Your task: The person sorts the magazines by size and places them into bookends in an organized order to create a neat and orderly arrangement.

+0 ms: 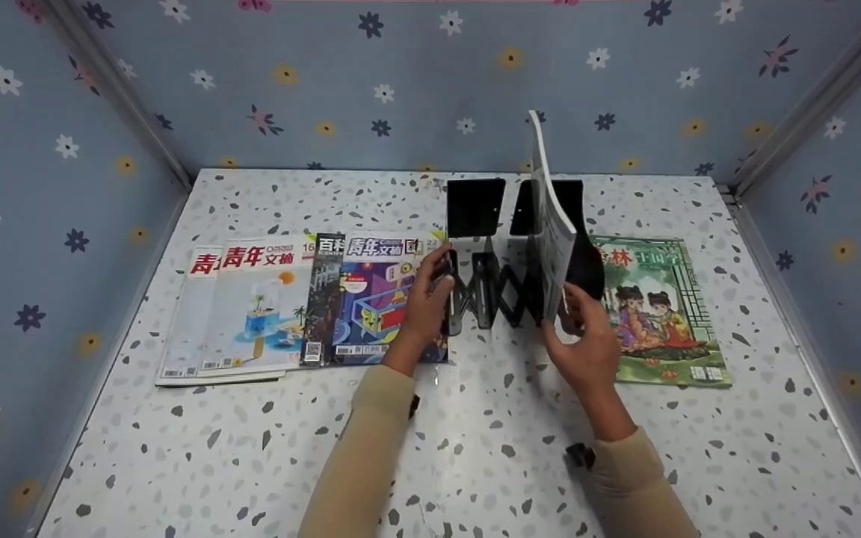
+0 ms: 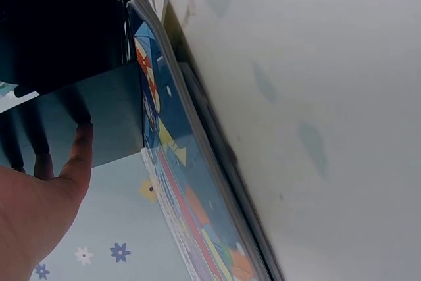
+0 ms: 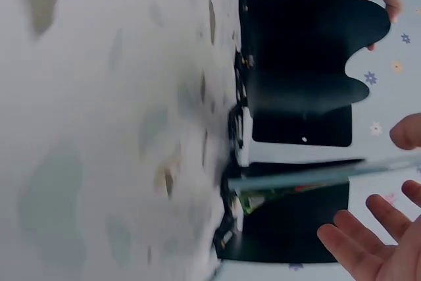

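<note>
A black expandable bookend (image 1: 484,291) with a crisscross base stands on the table. My left hand (image 1: 424,299) is at its left end; in the left wrist view the fingertips (image 2: 84,133) touch the outer face of the dark end plate (image 2: 112,110). Toward the right end, a thin magazine (image 1: 554,239) stands upright, leaning slightly. My right hand (image 1: 587,347) is at its near lower edge, thumb on one side and fingers on the other. In the right wrist view a gap shows between the fingers (image 3: 355,238) and the magazine (image 3: 296,179).
Left of the bookend lie overlapping magazines, with a purple-covered one (image 1: 378,299) closest and white-covered ones (image 1: 251,314) farther left. A green illustrated magazine (image 1: 666,314) lies flat to the right. Flowered panels (image 1: 415,82) enclose the speckled table (image 1: 475,448) at back and sides.
</note>
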Demonstrator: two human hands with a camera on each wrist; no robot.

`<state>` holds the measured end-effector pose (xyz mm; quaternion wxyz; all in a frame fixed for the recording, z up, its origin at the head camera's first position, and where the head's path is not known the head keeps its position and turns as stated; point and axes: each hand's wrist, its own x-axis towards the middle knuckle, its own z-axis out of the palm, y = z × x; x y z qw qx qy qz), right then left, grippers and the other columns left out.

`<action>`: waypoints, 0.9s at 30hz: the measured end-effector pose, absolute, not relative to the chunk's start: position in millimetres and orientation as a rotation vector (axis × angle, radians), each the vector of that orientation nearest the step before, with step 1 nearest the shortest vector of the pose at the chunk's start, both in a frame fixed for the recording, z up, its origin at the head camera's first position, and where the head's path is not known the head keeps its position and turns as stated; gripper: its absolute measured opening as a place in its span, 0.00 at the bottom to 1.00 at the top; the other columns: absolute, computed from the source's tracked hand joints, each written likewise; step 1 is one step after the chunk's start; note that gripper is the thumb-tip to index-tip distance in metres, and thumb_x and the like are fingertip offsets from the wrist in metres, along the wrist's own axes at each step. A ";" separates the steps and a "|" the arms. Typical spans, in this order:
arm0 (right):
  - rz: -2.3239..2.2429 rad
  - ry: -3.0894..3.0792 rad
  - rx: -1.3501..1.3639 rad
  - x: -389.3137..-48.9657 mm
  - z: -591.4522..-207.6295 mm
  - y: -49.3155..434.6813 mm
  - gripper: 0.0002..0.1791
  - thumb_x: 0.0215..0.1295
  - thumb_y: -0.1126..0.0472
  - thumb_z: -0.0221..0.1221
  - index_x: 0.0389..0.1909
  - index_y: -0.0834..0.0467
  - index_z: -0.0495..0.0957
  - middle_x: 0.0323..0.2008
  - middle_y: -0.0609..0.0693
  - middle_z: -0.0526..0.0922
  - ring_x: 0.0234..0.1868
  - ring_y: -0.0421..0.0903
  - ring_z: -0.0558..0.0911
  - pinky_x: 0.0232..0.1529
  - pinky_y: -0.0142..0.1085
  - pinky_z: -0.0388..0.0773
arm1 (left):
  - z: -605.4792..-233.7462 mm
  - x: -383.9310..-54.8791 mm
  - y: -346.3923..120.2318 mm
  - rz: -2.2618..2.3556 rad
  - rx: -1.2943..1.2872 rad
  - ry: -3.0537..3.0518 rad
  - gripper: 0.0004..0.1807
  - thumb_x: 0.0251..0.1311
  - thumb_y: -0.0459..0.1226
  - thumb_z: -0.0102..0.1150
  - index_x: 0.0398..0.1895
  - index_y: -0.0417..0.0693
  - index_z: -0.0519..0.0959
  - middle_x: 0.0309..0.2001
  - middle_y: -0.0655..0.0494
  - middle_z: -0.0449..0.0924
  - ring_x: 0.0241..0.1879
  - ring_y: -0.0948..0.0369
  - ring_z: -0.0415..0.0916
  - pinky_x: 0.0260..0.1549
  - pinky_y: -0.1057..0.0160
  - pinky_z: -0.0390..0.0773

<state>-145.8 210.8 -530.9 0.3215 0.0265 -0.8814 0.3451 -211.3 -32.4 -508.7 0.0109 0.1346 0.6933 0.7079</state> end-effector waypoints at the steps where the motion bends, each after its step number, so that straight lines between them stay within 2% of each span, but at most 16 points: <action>1: 0.906 -2.319 0.080 -143.6 -529.1 214.4 0.31 0.52 0.60 0.68 0.60 0.52 0.75 0.45 0.54 0.81 0.36 0.50 0.80 0.28 0.41 0.70 | -509.1 -211.4 -32.2 2.209 0.427 2.162 0.29 0.69 0.37 0.43 0.73 0.43 0.57 0.73 0.42 0.55 0.71 0.42 0.54 0.68 0.43 0.56; 5: 0.889 -2.319 0.119 -136.6 -523.9 229.5 0.31 0.51 0.60 0.67 0.60 0.54 0.75 0.46 0.57 0.80 0.43 0.53 0.80 0.36 0.44 0.74 | -510.9 -211.7 -31.6 2.216 0.450 2.168 0.29 0.69 0.35 0.42 0.73 0.42 0.57 0.73 0.41 0.54 0.71 0.41 0.54 0.68 0.41 0.54; 11: 0.794 -2.311 0.189 -129.7 -516.3 251.9 0.33 0.50 0.57 0.65 0.62 0.54 0.74 0.48 0.59 0.80 0.43 0.56 0.77 0.40 0.50 0.70 | -511.8 -212.0 -32.2 2.238 0.480 2.155 0.29 0.69 0.34 0.41 0.73 0.41 0.57 0.73 0.41 0.54 0.71 0.40 0.53 0.68 0.40 0.53; 14: 0.741 -2.324 0.229 -128.2 -511.9 262.5 0.34 0.49 0.52 0.64 0.62 0.54 0.74 0.47 0.59 0.79 0.42 0.56 0.76 0.41 0.52 0.68 | -511.7 -212.2 -32.7 2.239 0.487 2.149 0.31 0.71 0.44 0.44 0.73 0.42 0.57 0.73 0.41 0.53 0.71 0.40 0.53 0.68 0.40 0.53; 17: 0.700 -2.351 0.262 -128.2 -509.6 273.1 0.36 0.48 0.49 0.63 0.63 0.53 0.73 0.48 0.60 0.78 0.43 0.56 0.76 0.42 0.52 0.69 | -511.8 -212.3 -33.2 2.240 0.486 2.163 0.41 0.66 0.60 0.46 0.73 0.43 0.57 0.74 0.42 0.54 0.71 0.43 0.54 0.68 0.41 0.54; 19: 0.679 -2.371 0.291 -128.5 -509.4 280.3 0.38 0.47 0.49 0.64 0.63 0.52 0.72 0.48 0.60 0.78 0.44 0.57 0.76 0.42 0.52 0.69 | -512.7 -212.3 -33.5 2.243 0.487 2.178 0.44 0.64 0.63 0.46 0.73 0.42 0.57 0.73 0.43 0.55 0.71 0.44 0.55 0.68 0.42 0.55; 20: 0.666 -2.382 0.302 -128.6 -509.6 283.9 0.38 0.46 0.49 0.64 0.63 0.52 0.72 0.48 0.59 0.78 0.44 0.57 0.76 0.42 0.52 0.70 | -513.0 -212.4 -33.6 2.241 0.485 2.187 0.43 0.64 0.62 0.46 0.73 0.42 0.58 0.73 0.43 0.55 0.71 0.45 0.55 0.68 0.42 0.55; 24: 0.618 -2.436 0.325 -129.4 -513.1 297.9 0.40 0.44 0.50 0.67 0.64 0.50 0.71 0.50 0.59 0.78 0.46 0.59 0.77 0.42 0.55 0.71 | -514.2 -212.7 -33.9 2.225 0.488 2.205 0.30 0.70 0.43 0.44 0.73 0.42 0.57 0.74 0.45 0.55 0.72 0.47 0.56 0.68 0.43 0.55; 27: 0.590 -2.495 0.322 -131.7 -516.7 306.2 0.42 0.44 0.49 0.68 0.65 0.49 0.70 0.52 0.59 0.77 0.46 0.60 0.77 0.41 0.58 0.71 | -514.5 -212.6 -34.5 2.208 0.470 2.213 0.29 0.69 0.36 0.41 0.73 0.45 0.57 0.74 0.46 0.56 0.71 0.48 0.56 0.69 0.44 0.55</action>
